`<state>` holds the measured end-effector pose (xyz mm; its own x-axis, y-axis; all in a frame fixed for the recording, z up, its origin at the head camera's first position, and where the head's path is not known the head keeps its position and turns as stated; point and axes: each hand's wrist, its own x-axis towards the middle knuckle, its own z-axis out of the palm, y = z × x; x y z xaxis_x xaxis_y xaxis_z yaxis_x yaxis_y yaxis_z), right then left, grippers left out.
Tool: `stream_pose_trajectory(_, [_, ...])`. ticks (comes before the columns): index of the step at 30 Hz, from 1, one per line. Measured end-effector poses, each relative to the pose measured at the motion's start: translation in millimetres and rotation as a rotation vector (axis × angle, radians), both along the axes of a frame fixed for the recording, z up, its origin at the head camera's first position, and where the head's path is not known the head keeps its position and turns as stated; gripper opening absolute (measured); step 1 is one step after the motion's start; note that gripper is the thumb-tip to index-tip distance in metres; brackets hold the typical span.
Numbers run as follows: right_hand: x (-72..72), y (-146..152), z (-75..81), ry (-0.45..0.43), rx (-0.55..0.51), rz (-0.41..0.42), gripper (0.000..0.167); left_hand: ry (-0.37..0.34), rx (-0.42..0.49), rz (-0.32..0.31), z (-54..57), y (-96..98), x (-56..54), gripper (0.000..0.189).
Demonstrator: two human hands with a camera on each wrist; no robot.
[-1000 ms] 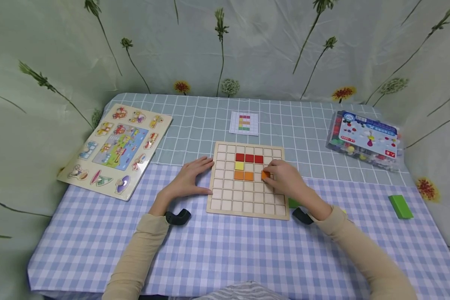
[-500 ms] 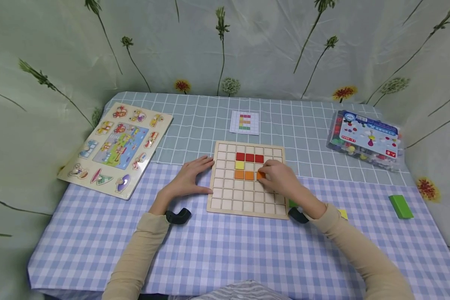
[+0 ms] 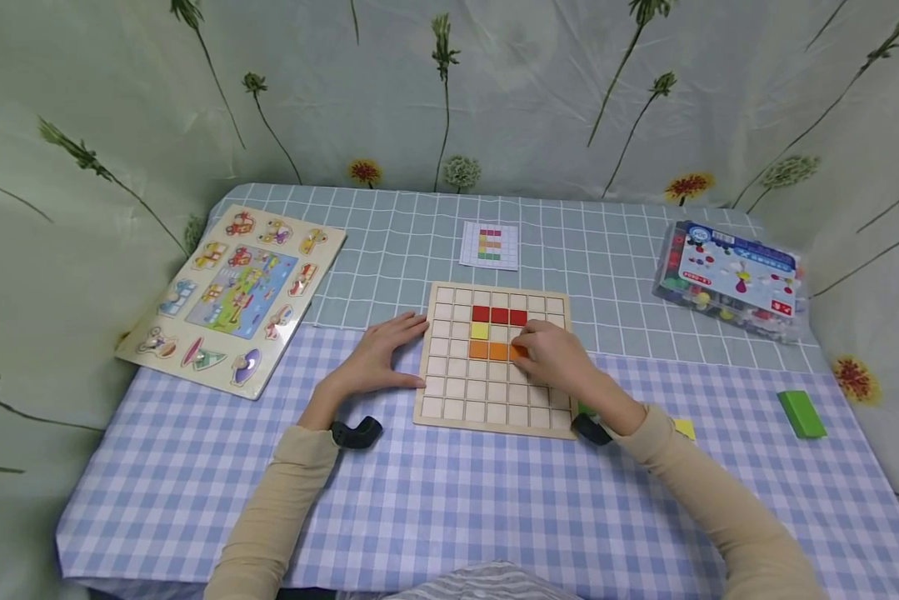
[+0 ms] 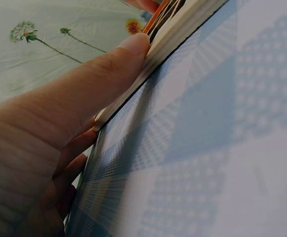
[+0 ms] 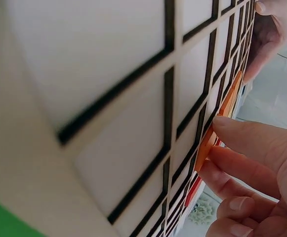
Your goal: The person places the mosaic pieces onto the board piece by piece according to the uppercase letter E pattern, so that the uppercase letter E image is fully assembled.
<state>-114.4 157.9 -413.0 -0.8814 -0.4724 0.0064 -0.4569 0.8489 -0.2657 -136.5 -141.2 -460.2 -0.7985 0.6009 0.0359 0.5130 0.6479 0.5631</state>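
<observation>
A wooden grid board point(image 3: 454, 408) lies flat on the table. Set in its squares are a row of red tiles point(image 3: 499, 316), one yellow tile point(image 3: 479, 331) below, and two orange tiles point(image 3: 488, 350) under that. My right hand point(image 3: 557, 358) pinches another orange tile point(image 5: 204, 150) between thumb and fingers, right at the square beside those two; the fingers partly cover it. Against the board's left edge rests my left hand point(image 3: 377, 358), fingers spread, holding nothing. In the left wrist view its thumb point(image 4: 133, 47) touches the board's side.
Behind the board lies a printed pattern card point(image 3: 489, 245). A picture puzzle board point(image 3: 325, 260) is at the left, a clear box of coloured pieces point(image 3: 734, 279) at the back right. A green block point(image 3: 801, 414) and a yellow piece point(image 3: 685, 428) lie right; another green piece point(image 3: 586, 408) is partly hidden.
My right hand has moved slightly left with the orange tile, bringing it up to the two orange tiles in the row. The left hand has stayed at the board's edge.
</observation>
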Motion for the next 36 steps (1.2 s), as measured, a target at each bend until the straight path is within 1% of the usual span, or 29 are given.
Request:
stream_pose_trajectory(5, [1.0,4,0.8,0.001,0.013,-0.009,0.023,0.004,-0.010,-0.001,-0.4,0.5,-0.2,0.091])
stream_pose_trajectory(7, [2.6,8,1.6,0.001,0.000,-0.014,0.023,0.003,-0.013,0.000,-0.1,0.4,-0.2,0.092])
stream_pose_trajectory(10, [6.1,17,2.6,-0.002,-0.026,-0.040,0.022,-0.002,-0.010,0.000,0.7,0.7,-0.3,0.092])
stream_pose_trajectory(13, [11.6,27,4.0,-0.016,-0.050,-0.085,0.022,-0.006,-0.002,-0.001,2.2,1.0,-0.1,0.093])
stream_pose_trajectory(21, [31.5,63,6.0,0.005,-0.053,-0.143,0.025,-0.008,-0.007,-0.001,1.9,0.7,-0.4,0.093])
stream_pose_trajectory(29, [51.2,99,11.9,-0.025,-0.017,-0.232,0.025,-0.001,0.007,-0.001,-0.4,0.5,1.2,0.093])
stream_pose_trajectory(36, [70.6,130,11.9,0.000,-0.037,-0.282,0.023,-0.002,0.008,-0.001,-0.2,0.7,-0.2,0.093])
